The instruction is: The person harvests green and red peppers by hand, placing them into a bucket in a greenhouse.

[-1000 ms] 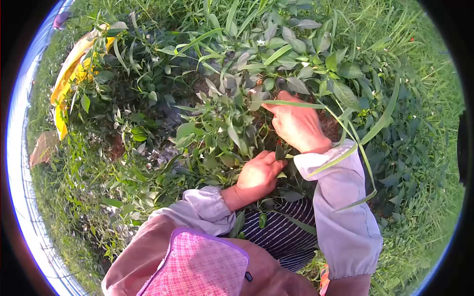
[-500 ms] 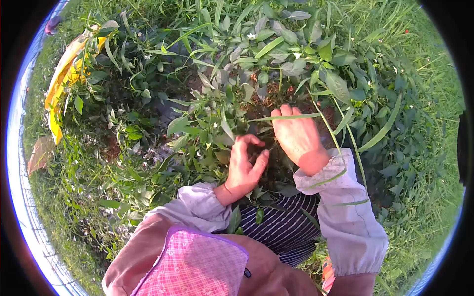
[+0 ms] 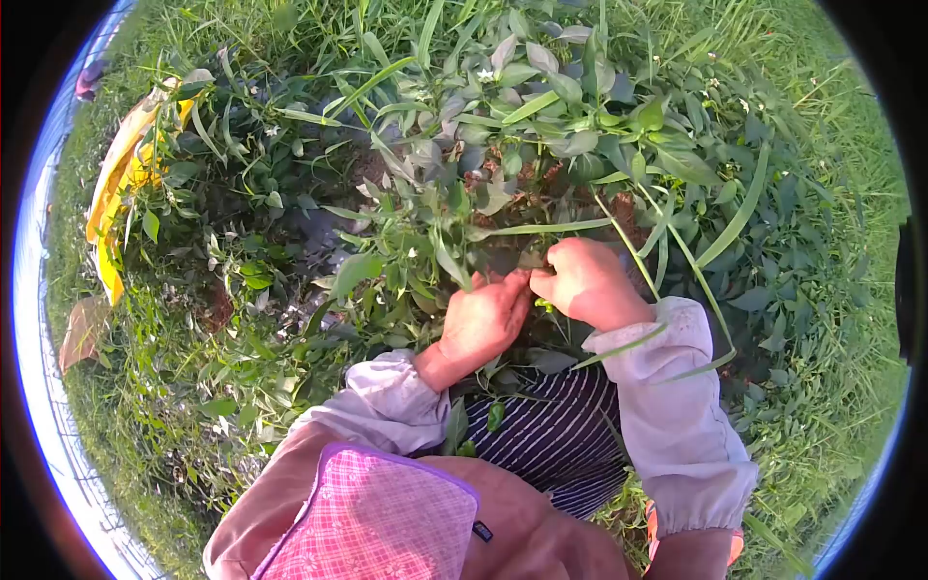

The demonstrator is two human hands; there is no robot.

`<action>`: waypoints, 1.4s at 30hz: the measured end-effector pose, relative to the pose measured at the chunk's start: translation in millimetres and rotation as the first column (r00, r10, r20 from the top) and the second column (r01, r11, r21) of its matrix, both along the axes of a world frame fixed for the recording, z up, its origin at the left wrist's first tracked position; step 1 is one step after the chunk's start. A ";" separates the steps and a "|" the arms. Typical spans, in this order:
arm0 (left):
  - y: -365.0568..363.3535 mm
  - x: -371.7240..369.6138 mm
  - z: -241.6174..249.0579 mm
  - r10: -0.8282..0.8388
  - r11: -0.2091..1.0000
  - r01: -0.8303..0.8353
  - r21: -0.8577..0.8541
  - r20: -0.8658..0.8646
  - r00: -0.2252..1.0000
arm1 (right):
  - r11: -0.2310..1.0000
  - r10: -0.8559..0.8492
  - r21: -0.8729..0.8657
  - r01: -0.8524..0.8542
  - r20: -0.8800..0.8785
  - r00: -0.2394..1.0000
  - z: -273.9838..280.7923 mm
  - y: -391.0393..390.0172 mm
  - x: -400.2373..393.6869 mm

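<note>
Low leafy plants with small white flowers (image 3: 485,75) surround my hands. My left hand (image 3: 483,317) is closed among the leaves, its fingers bent inward and their tips partly hidden. Right beside it, my right hand (image 3: 590,285) is curled into a pinch, and the fingertips of both hands meet or nearly meet. Just under the right fingers shows a small bright green bit (image 3: 544,305), too small to name. What either hand grips cannot be made out. A long grass blade (image 3: 551,229) crosses just above the right hand.
Striped cloth (image 3: 541,435) covers my lap, with a small green pepper-like piece (image 3: 496,416) on it. A yellow bag or sheet (image 3: 108,227) lies among the plants at left. Tall grass (image 3: 831,242) grows on the right. Another person (image 3: 90,79) appears far off at upper left.
My right hand has drawn back from the reddish-brown patch toward me and curled up. My left hand's fingers have closed, and the two hands have come together.
</note>
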State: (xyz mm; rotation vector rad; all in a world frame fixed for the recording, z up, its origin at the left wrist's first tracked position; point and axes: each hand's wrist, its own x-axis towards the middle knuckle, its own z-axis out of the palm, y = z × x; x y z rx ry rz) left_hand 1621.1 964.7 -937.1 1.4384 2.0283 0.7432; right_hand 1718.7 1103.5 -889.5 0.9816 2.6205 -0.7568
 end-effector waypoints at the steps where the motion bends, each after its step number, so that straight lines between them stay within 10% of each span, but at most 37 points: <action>1: -2.6 2.1 -2.9 0.031 0.999 -0.032 0.039 0.018 0.999 | 0.963 -0.073 -0.259 0.077 0.026 0.997 3.7 7.0 3.5; 3: -0.6 2.1 -10.9 0.005 0.981 -0.001 0.193 -0.020 1.000 | 0.953 0.067 -0.284 -0.103 -0.132 0.989 -11.0 9.6 10.3; 5: 5.3 -2.7 -1.0 -0.079 0.995 0.085 0.053 -0.096 0.992 | 0.311 -0.315 -0.950 0.015 -0.088 0.945 -0.7 -8.9 18.5; 6: 11.4 -9.3 -2.2 -0.132 0.974 0.141 0.177 -0.065 0.989 | 0.243 -0.275 -0.970 -0.020 -0.089 0.957 0.6 -17.9 13.3; 7: 11.1 -11.1 7.9 -0.150 0.986 0.148 0.083 0.024 0.988 | 0.387 -0.280 -0.908 -0.159 -0.280 0.918 6.0 -24.4 11.8; 9: 10.4 -8.3 1.1 -0.069 0.995 0.069 0.065 0.001 0.998 | 0.225 -0.542 -0.973 0.055 -0.078 0.836 45.1 -24.4 31.3; 11: 10.9 -4.1 3.7 -0.043 0.986 0.072 0.152 -0.186 0.982 | 0.106 -0.804 -0.994 -0.014 -0.094 0.587 67.8 -23.4 83.0; 13: 17.1 -2.6 23.8 -0.059 0.985 0.102 0.140 -0.287 0.956 | 0.268 -0.931 -0.963 -0.015 -0.263 0.251 91.6 -36.8 163.3; 16: 45.4 -23.4 34.3 -0.246 0.897 0.365 0.250 -0.404 0.881 | 0.347 -0.834 -0.758 0.552 -0.518 -0.188 126.5 -76.3 299.4; 18: 62.8 -41.1 13.0 -0.324 0.895 0.350 0.276 -0.136 0.936 | -0.070 -0.635 -0.292 0.954 -0.725 -0.268 133.2 -104.0 397.4; 20: 74.1 -46.0 11.6 -0.048 0.999 0.051 0.001 0.350 0.936 | -0.431 -0.725 0.244 0.869 -0.667 -0.172 128.9 -154.4 574.4; 21: 77.9 -47.6 5.7 0.163 0.985 -0.106 -0.135 0.549 0.820 | -0.328 -0.842 0.582 0.744 -0.538 0.050 128.5 -189.1 645.2; 23: 85.4 -55.9 -35.9 0.351 0.885 -0.461 -0.062 0.739 0.575 | -0.365 -0.921 0.760 0.538 -0.379 -0.089 125.5 -243.7 733.8; 24: 88.5 -53.6 -20.3 0.424 0.853 -0.505 -0.133 0.741 0.521 | -0.376 -0.927 0.811 0.447 -0.324 -0.191 113.0 -270.6 786.2; 25: 92.6 -57.7 -17.5 0.424 0.850 -0.511 -0.125 0.739 0.524 | -0.130 -0.985 0.915 0.381 -0.074 -0.158 98.0 -304.5 843.7; 29: 116.9 -87.2 -18.8 0.496 0.848 -0.380 -0.370 0.807 0.321 | -0.148 -0.881 0.880 0.450 0.090 -0.464 88.2 -310.4 801.3; 32: 130.1 -93.9 -26.3 0.431 0.902 -0.171 -0.396 0.849 0.305 | -0.301 -0.924 0.781 0.547 -0.096 -0.371 78.0 -256.4 768.7; 35: 142.1 -93.9 -63.3 0.110 0.981 -0.190 -0.042 0.924 0.365 | -0.388 -0.856 0.553 0.738 -0.512 -0.067 94.1 -183.1 707.1; 39: 129.5 -55.1 -34.6 0.065 0.987 -0.158 0.006 0.894 0.443 | -0.154 -0.556 0.368 0.917 -0.800 0.227 142.0 -90.6 490.5; 42: 114.5 -76.8 -90.0 0.035 0.999 -0.004 -0.036 0.923 0.383 | 0.248 -0.425 0.329 0.911 -0.808 0.407 145.1 -55.5 367.0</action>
